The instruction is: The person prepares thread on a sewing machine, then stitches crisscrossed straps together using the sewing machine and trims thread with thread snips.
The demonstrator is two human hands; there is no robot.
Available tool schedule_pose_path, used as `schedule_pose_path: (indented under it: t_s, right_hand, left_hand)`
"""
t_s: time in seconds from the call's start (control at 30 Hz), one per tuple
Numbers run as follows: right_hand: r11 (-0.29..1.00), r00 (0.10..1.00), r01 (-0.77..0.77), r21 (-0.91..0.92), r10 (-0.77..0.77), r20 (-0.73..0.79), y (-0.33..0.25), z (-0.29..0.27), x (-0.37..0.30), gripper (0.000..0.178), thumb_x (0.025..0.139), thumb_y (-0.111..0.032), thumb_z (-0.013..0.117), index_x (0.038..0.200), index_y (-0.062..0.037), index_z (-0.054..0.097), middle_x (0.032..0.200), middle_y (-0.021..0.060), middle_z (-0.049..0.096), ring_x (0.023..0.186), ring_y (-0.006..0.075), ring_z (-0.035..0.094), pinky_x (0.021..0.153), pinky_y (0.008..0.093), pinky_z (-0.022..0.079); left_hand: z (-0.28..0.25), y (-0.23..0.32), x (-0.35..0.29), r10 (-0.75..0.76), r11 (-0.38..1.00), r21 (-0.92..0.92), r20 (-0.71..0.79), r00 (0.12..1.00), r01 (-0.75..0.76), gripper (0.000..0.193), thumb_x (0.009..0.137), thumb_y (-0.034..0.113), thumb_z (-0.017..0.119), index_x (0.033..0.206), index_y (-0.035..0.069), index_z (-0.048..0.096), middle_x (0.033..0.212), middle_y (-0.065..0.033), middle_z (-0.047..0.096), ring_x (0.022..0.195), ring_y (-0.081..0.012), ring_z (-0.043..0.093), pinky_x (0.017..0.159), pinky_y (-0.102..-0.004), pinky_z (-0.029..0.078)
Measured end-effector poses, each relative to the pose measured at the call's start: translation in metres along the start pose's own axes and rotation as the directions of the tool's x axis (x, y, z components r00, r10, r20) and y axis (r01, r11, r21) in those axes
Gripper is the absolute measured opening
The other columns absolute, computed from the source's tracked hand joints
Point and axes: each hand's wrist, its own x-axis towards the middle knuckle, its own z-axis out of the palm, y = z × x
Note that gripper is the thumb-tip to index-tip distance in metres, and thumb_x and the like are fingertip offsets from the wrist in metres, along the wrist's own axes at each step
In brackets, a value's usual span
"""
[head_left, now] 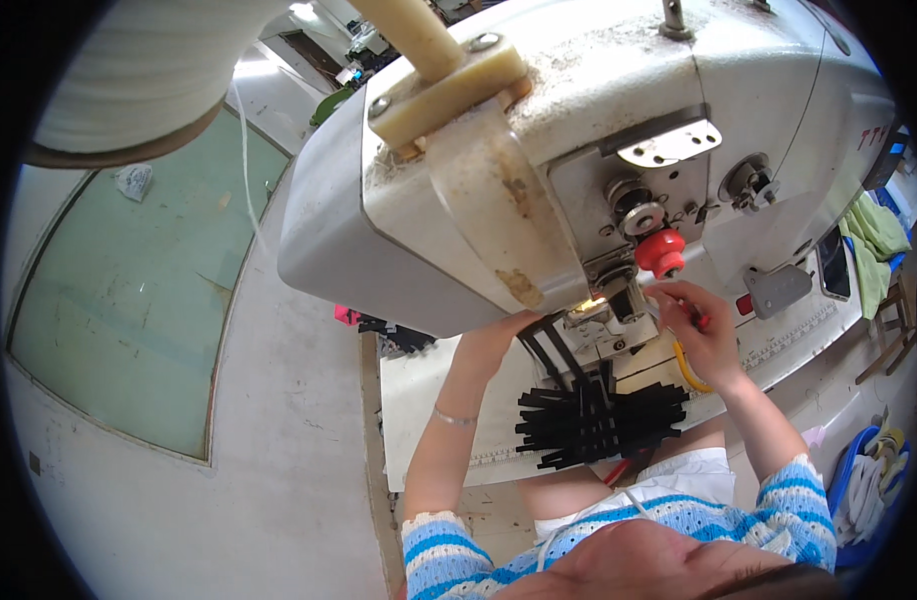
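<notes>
Black strips (604,418) lie bunched on the near edge of the white counter (414,412), at 6 o'clock from the sewing machine (429,250). Left hand (504,332) reaches in at 11 o'clock from the bunch; its fingertips go behind the machine's casing, so spread or pinching, cannot tell. Right hand (703,330), at 2 o'clock from the bunch, has its fingers curled about a red-and-yellow tool (684,367), kind unclear; thumb and forefinger sit close together beside the needle area, and whether they pinch thread is not visible. Risk, as judged: fingertips could be caught if the machine ran with the right hand this near. The long straps could also skew or twist if the hanging bunch dragged on them, and overlapping ends might snag. Orientation: two straps run roughly parallel from the bunch toward 11 o'clock, under the machine head; the short pieces cross them, the bunch's long axis lying about 9 to 3 o'clock, ends fanned outward.
</notes>
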Motion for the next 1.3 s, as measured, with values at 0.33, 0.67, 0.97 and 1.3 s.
schedule_pose_path:
  t_s: [0.33,0.67,0.97,1.3]
  right_hand:
    - [0.647,0.819,0.574,-0.503,-0.434,0.377,0.003,0.022,0.033,0.018,0.068,-0.009,0.069,0.083,-0.0070,0.059,0.080,0.0049,0.051,0.058,0.0208,0.057,0.049,0.0319,0.045]
    - [0.433,0.706,0.706,-0.561,-0.500,0.502,0.002,0.019,0.039,0.022,0.061,-0.014,0.072,0.075,-0.0086,0.057,0.080,0.0047,0.050,0.055,0.0195,0.054,0.046,0.0323,0.043]
    - [0.432,0.698,0.715,-0.549,-0.486,0.526,0.006,0.018,0.041,0.022,0.062,-0.016,0.073,0.071,-0.0064,0.056,0.081,0.0060,0.050,0.056,0.0206,0.054,0.047,0.0327,0.043]
    - [0.357,0.680,0.729,-0.584,-0.472,0.561,-0.008,0.016,0.039,0.022,0.065,-0.019,0.072,0.075,-0.0065,0.056,0.083,0.0050,0.050,0.060,0.0189,0.056,0.050,0.0314,0.046]
  left_hand:
    - [0.001,0.022,-0.001,-0.449,0.869,-0.213,0.041,0.893,0.447,0.023,0.074,0.006,0.069,0.096,0.002,0.063,0.091,-0.0007,0.063,0.063,-0.0019,0.049,0.040,-0.0155,0.027]
    - [-0.018,-0.010,0.014,-0.211,0.924,-0.291,0.156,0.965,0.249,0.029,0.079,-0.001,0.061,0.107,-0.007,0.056,0.100,-0.0221,0.062,0.079,-0.0253,0.066,0.033,-0.0150,0.028]
    - [-0.023,-0.024,0.019,-0.024,0.819,-0.555,0.222,0.975,0.146,0.032,0.080,-0.003,0.057,0.112,-0.007,0.053,0.096,-0.0237,0.062,0.079,-0.0279,0.066,0.033,-0.0150,0.026]
    - [-0.014,-0.001,0.016,-0.222,0.867,-0.423,0.150,0.963,0.265,0.030,0.077,-0.006,0.059,0.107,-0.005,0.055,0.094,-0.0214,0.063,0.079,-0.0263,0.066,0.032,-0.0163,0.031]
